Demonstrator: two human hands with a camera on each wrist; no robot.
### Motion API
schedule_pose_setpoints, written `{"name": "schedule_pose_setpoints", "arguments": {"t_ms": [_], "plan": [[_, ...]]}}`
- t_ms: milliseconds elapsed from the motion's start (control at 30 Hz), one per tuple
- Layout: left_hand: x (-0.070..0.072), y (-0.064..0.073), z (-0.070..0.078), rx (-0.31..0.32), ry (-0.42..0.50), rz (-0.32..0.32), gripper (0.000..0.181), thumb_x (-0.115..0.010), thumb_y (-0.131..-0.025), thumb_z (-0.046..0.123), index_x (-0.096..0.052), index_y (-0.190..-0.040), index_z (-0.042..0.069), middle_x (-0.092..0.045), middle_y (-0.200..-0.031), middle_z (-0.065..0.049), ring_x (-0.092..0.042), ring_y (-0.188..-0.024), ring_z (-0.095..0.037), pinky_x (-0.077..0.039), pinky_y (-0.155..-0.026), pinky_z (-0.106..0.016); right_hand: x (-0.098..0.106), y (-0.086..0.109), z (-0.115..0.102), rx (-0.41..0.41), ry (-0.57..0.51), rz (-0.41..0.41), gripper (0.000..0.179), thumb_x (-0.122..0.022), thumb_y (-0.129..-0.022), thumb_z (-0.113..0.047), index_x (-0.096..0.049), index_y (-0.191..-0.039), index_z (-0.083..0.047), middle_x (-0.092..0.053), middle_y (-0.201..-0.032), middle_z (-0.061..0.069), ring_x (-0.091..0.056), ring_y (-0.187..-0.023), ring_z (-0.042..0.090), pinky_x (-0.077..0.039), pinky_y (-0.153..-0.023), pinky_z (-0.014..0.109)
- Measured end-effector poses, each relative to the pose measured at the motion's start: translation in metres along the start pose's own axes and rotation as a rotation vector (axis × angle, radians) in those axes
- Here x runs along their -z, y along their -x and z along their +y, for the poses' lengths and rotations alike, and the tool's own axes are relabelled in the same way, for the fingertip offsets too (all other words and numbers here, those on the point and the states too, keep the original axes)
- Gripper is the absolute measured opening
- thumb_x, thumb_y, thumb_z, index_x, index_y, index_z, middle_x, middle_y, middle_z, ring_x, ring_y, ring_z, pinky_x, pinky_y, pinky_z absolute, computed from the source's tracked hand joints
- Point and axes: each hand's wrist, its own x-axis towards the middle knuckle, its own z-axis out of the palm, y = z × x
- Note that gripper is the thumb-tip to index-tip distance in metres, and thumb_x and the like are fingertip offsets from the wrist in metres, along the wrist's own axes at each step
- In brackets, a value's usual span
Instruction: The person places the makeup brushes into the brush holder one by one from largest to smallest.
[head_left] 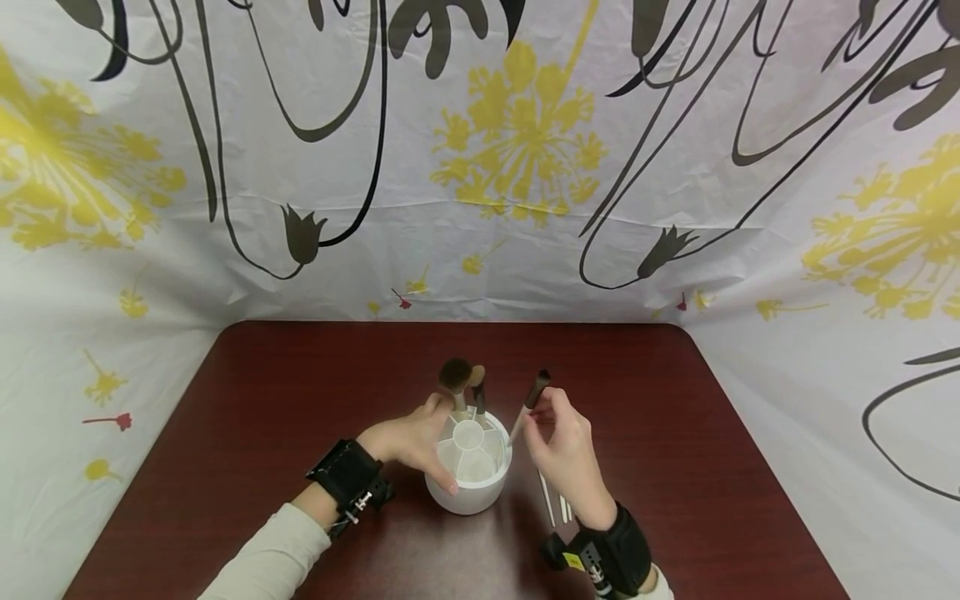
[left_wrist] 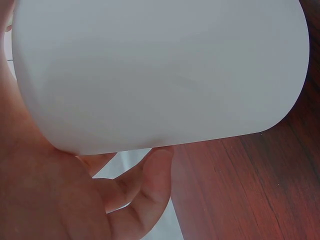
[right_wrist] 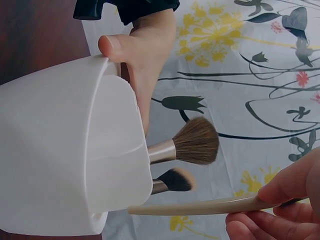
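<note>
A round white makeup brush holder [head_left: 468, 498] with several compartments stands on the table. My left hand [head_left: 411, 437] grips it from the left, thumb at the near rim; in the left wrist view, fingers [left_wrist: 157, 175] curl against its side. Two makeup brushes stand in the far compartments, a large fluffy brush [right_wrist: 200, 142] and a smaller two-tone brush [right_wrist: 175, 180], bristles up. My right hand [head_left: 567, 454] pinches another makeup brush [head_left: 537, 390] near its dark head. That brush tilts, and the tip of its pale handle [right_wrist: 195, 206] is right at the holder's right rim.
White sticks [head_left: 547, 498] lie on the dark red table [head_left: 337, 367], partly hidden under my right wrist. Behind the table's far edge hangs a white cloth [head_left: 480, 275] with yellow and grey flowers.
</note>
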Motion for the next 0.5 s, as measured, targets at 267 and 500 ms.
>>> {"name": "schedule_pose_setpoints", "arguments": {"t_ms": [267,500], "plan": [[0.0000,0.0006,0.0003,-0.002,0.009,-0.003,0.119,-0.086,-0.044,0.044,-0.023,-0.137,0.004,-0.027,-0.130,-0.019,-0.033,-0.122,-0.030,-0.034,-0.097,-0.043,-0.0050,-0.0001,-0.0029,0.008,-0.021,-0.018,0.030,-0.066,-0.071,0.009,-0.051,-0.095,-0.001,-0.060,-0.080,0.006,-0.062,-0.072,0.014,-0.050,-0.063,0.025],[0.0008,0.0004,0.0004,0.002,0.009,-0.009,0.118,-0.086,-0.045,0.044,-0.024,-0.137,0.005,-0.027,-0.130,-0.017,-0.033,-0.121,-0.029,-0.034,-0.096,-0.042,-0.0087,-0.0006,-0.0049,-0.003,-0.035,-0.023,0.029,-0.067,-0.071,0.009,-0.051,-0.092,-0.002,-0.059,-0.079,0.006,-0.061,-0.070,0.013,-0.051,-0.059,0.026]]}}
